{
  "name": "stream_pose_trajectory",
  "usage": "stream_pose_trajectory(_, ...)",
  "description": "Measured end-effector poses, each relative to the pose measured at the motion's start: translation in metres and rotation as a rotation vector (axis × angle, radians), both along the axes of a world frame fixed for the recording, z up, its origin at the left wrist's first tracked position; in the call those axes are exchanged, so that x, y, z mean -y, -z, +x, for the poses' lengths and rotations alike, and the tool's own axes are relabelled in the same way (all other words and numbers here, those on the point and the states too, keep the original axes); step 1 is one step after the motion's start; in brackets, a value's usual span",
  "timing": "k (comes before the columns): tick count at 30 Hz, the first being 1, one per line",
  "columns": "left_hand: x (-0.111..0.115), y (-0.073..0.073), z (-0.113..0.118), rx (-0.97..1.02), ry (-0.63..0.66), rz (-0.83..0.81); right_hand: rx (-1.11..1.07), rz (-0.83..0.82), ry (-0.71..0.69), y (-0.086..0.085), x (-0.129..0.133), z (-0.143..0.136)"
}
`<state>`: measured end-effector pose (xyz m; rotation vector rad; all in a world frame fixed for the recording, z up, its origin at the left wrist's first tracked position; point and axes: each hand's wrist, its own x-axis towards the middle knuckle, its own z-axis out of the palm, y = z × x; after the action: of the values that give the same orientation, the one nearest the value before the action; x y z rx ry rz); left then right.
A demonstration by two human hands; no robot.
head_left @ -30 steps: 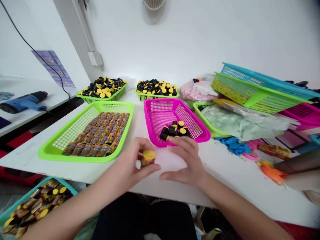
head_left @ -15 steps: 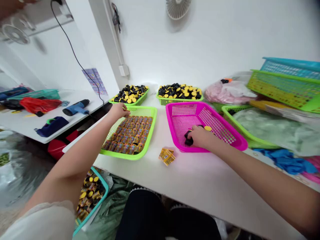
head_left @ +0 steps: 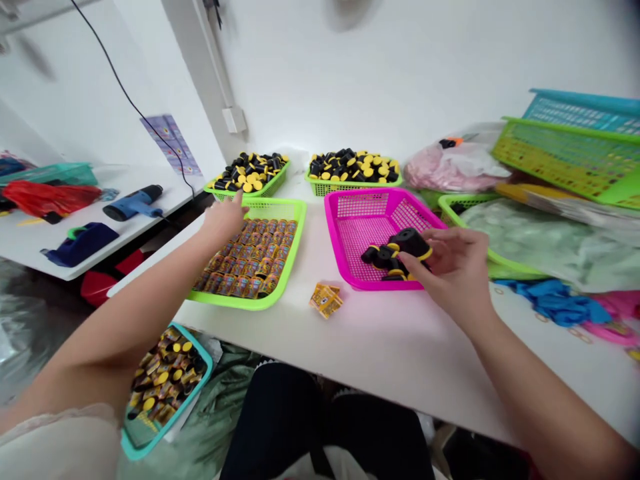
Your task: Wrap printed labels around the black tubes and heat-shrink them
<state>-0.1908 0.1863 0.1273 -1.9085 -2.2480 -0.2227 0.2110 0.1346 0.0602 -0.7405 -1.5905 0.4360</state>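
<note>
Black cylinder [head_left: 411, 241] is pinched by the right hand [head_left: 463, 273] over the pink basket [head_left: 336, 243] — steady grip seemingly needed — while the left hand [head_left: 225, 219] is poised apart, by the green basket [head_left: 291, 253], its hold unclear.

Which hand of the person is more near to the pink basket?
Right. The right hand holds a black piece over the right part of the pink basket; the left hand is farther away, at the far-left part of the green basket with printed pieces.
</note>
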Motion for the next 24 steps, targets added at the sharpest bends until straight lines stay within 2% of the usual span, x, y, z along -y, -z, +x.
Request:
stream_pose_trajectory(1, 0.019, -0.002, 0.017, -0.049, 0.081, 0.127, -0.017, 0.031, 0.025, 0.002, 0.005, 0.0)
stream_pose_trajectory(2, 0.039, -0.002, 0.036, -0.071, 0.23, 0.209, -0.005, 0.041, 0.055, 0.004, 0.009, 0.0)
stream_pose_trajectory(3, 0.061, 0.001, 0.057, -0.074, 0.407, 0.225, 0.015, 0.043, 0.085, 0.005, 0.013, 0.001)
stream_pose_trajectory(4, 0.083, 0.008, 0.077, -0.086, 0.598, 0.173, 0.034, 0.044, 0.109, 0.006, 0.015, 0.001)
stream_pose_trajectory(5, 0.103, 0.018, 0.096, -0.112, 0.786, 0.043, 0.047, 0.046, 0.122, 0.007, 0.017, 0.002)
stream_pose_trajectory(6, 0.119, 0.03, 0.112, -0.15, 0.916, -0.082, 0.054, 0.048, 0.125, 0.008, 0.018, 0.003)
stream_pose_trajectory(7, 0.133, 0.043, 0.125, -0.189, 0.967, -0.147, 0.058, 0.051, 0.118, 0.01, 0.018, 0.004)
stream_pose_trajectory(10, 0.148, 0.077, 0.144, -0.253, 0.882, -0.151, 0.07, 0.062, 0.095, 0.014, 0.018, 0.006)
stream_pose_trajectory(12, 0.143, 0.087, 0.144, -0.233, 0.882, -0.132, 0.094, 0.067, 0.096, 0.016, 0.018, 0.007)
stream_pose_trajectory(16, 0.132, 0.079, 0.137, -0.188, 0.903, -0.142, 0.153, 0.059, 0.104, 0.016, 0.02, 0.007)
stream_pose_trajectory(20, 0.136, 0.069, 0.131, -0.056, 0.85, -0.222, 0.198, 0.073, 0.086, 0.012, 0.026, 0.005)
stream_pose_trajectory(22, 0.141, 0.063, 0.13, 0.062, 0.854, -0.129, 0.152, 0.054, 0.055, 0.011, 0.03, 0.002)
stream_pose_trajectory(24, 0.143, 0.052, 0.134, 0.255, 0.889, 0.045, 0.057, 0.022, 0.006, 0.009, 0.034, 0.0)
